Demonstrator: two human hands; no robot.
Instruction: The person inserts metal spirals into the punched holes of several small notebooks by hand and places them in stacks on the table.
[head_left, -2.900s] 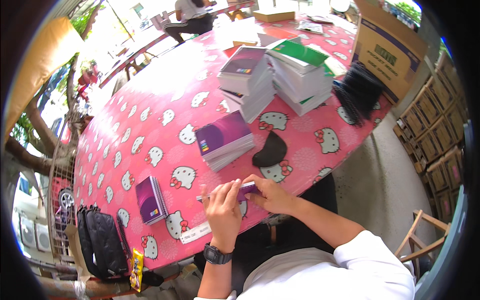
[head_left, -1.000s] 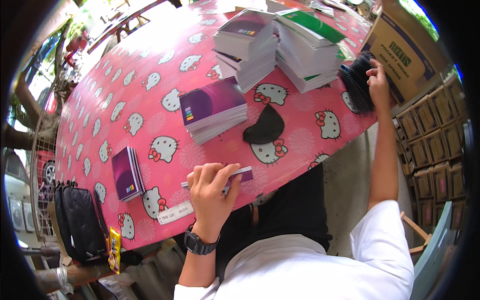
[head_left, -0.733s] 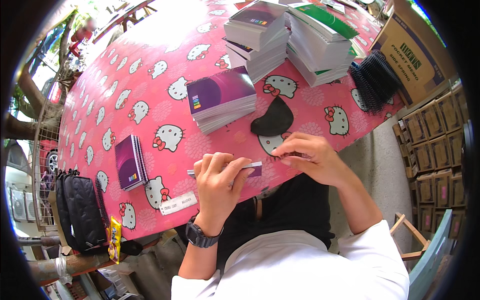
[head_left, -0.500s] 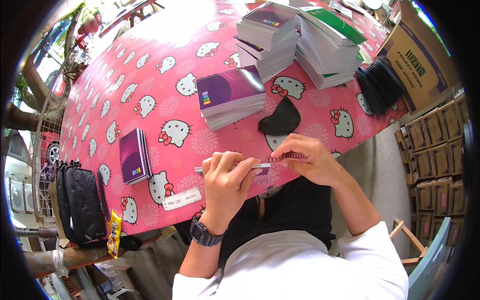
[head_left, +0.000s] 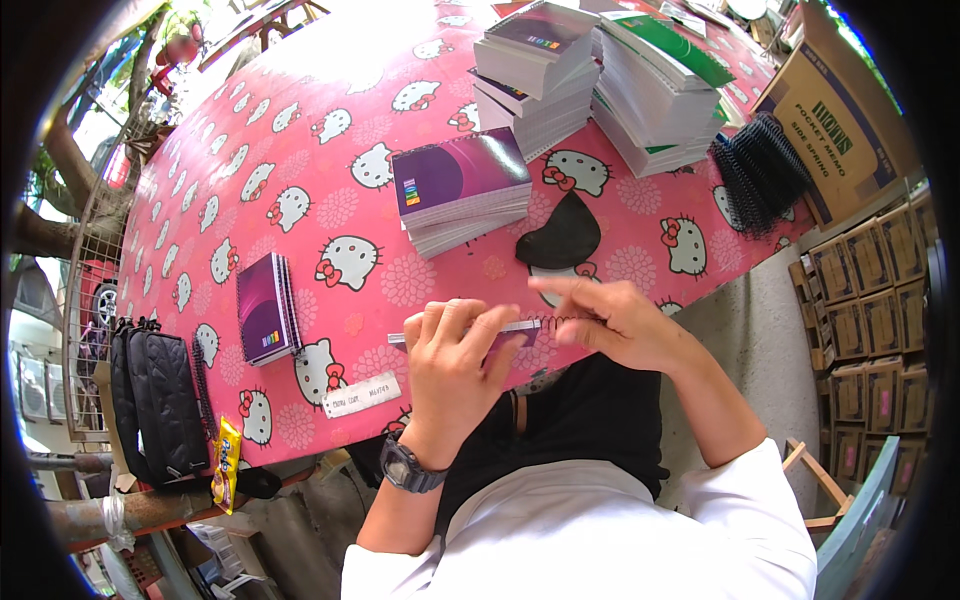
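My left hand (head_left: pixel 455 355) is closed around a small purple notepad (head_left: pixel 415 336), held edge-up just above the near edge of the table. From the notepad's right end a dark spiral coil (head_left: pixel 553 323) sticks out. It runs in behind the fingers of my right hand (head_left: pixel 610 318). That hand's index finger is stretched forward and slightly smeared by motion, while the coil lies by the thumb and lower fingers. Beyond the hands is a curved black piece (head_left: pixel 562 235), lying flat. A finished spiral notepad (head_left: pixel 268 308) with a purple cover rests to the left.
Stacks of purple notepads (head_left: pixel 465 185) and green-covered pads (head_left: pixel 655 100) stand on the pink patterned table (head_left: pixel 395 285). Many black coils (head_left: pixel 760 165) lie beside a cardboard box (head_left: pixel 840 130). A paper strip (head_left: pixel 362 395), a black bag (head_left: pixel 160 405) and a yellow packet (head_left: pixel 227 465) sit along the near left.
My right hand's index finger has straightened and lifted away from the coil, and the hand has shifted slightly. Fingers of my left hand have loosened a little on the notepad.
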